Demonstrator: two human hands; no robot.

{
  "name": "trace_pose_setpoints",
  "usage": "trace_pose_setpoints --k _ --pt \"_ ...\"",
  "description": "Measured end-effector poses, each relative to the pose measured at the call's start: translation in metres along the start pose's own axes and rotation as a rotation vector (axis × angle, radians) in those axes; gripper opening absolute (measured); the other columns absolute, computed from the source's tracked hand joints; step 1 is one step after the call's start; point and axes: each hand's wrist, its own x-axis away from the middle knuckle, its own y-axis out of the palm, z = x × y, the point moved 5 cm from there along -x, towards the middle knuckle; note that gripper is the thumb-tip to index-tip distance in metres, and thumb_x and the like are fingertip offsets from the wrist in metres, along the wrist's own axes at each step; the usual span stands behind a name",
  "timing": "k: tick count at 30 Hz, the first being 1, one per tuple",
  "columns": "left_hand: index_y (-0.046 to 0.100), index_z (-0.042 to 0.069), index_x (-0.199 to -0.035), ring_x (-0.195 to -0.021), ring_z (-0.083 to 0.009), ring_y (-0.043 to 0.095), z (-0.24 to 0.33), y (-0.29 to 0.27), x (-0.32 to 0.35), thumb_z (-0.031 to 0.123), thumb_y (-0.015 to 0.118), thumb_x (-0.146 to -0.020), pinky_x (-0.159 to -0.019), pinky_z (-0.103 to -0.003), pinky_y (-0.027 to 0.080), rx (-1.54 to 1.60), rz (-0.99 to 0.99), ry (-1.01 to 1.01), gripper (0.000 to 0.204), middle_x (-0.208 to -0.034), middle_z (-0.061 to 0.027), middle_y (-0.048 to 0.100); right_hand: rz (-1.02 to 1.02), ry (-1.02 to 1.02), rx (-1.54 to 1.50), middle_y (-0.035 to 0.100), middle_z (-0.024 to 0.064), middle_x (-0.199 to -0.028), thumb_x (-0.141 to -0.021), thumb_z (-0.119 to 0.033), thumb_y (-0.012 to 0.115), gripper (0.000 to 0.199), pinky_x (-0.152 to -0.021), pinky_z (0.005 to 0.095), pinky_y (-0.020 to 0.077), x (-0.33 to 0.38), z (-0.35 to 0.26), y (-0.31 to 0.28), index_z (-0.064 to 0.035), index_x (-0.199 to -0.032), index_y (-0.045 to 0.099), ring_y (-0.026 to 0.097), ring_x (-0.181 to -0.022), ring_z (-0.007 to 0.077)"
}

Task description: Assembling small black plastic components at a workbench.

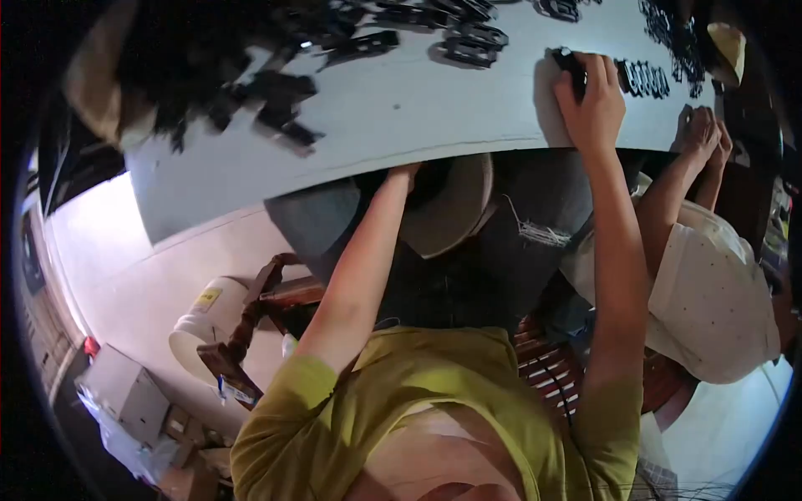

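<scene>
up on the desk (401,117), the right hand (595,104) rests near the front edge toward its right end, fingers curled down around a small black plastic part (568,60). the part shows past the fingertips on the far side, so it lies away from the body, with the thumb on its left. how tightly it is held i cannot tell, though the fingers look closed on it. its long axis cannot be read, since the hand covers most of it.

just right of that hand, a short row of black ribbed pieces (645,79) lies on the desk, close beside it but apart. more black parts (468,46) are scattered toward the far edge, and a heap of them (276,96) sits nearer the left end.

the left hand (405,171) reaches under the front edge near the middle; its fingers are hidden, so their state cannot be told. the right hand is plainly the nearer one to the parts.

another person's hands (706,138) are at the right corner.
</scene>
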Motion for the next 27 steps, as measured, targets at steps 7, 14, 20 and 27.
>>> trace_pose_setpoints --k 7,14,20,27 --pt "0.049 0.006 -0.124 -0.097 -0.019 0.053 -0.046 0.033 -0.008 0.024 0.059 -0.089 -0.081 -0.032 0.045 -0.269 -0.164 -0.125 0.04 -0.113 -0.0083 0.055 -0.02 0.029 -0.044 0.059 0.0109 -0.093 -0.076 -0.014 0.063 0.027 -0.068 0.0367 0.0476 -0.001 -0.002 -0.002 -0.0057 -0.101 0.058 0.058 -0.081 0.0321" --pt "0.043 0.006 -0.13 -0.106 -0.0223 0.049 -0.061 0.022 -0.015 0.027 0.06 -0.089 -0.085 -0.036 0.044 -0.454 -0.258 -0.177 0.05 -0.122 -0.0108 0.05 -0.094 0.086 -0.035 0.048 0.017 -0.087 -0.069 -0.008 0.06 0.03 -0.059 0.0436 0.0426 -0.005 -0.008 -0.007 -0.0018 -0.097 0.051 0.051 -0.073 0.0389" --pt "0.037 0.007 -0.135 -0.114 -0.0252 0.046 -0.044 0.016 -0.018 0.03 0.062 -0.088 -0.089 -0.039 0.043 -0.567 -0.265 -0.133 0.058 -0.131 -0.013 0.045 -0.099 0.1 0.002 0.049 0.0175 -0.089 -0.071 -0.011 0.062 0.031 -0.065 0.0444 0.0444 -0.008 -0.006 -0.003 -0.0029 -0.098 0.05 0.053 -0.079 0.0387" --pt "0.04 0.005 -0.134 -0.117 -0.0261 0.048 0.027 0.007 0.018 0.03 0.064 -0.087 -0.089 -0.041 0.045 -0.663 -0.238 0.158 0.058 -0.132 -0.0153 0.047 -0.019 0.053 0.029 0.055 0.0107 -0.095 -0.08 -0.018 0.059 0.024 -0.062 0.04 0.0471 -0.004 0.002 0.0 -0.0076 -0.101 0.053 0.058 -0.078 0.0335"
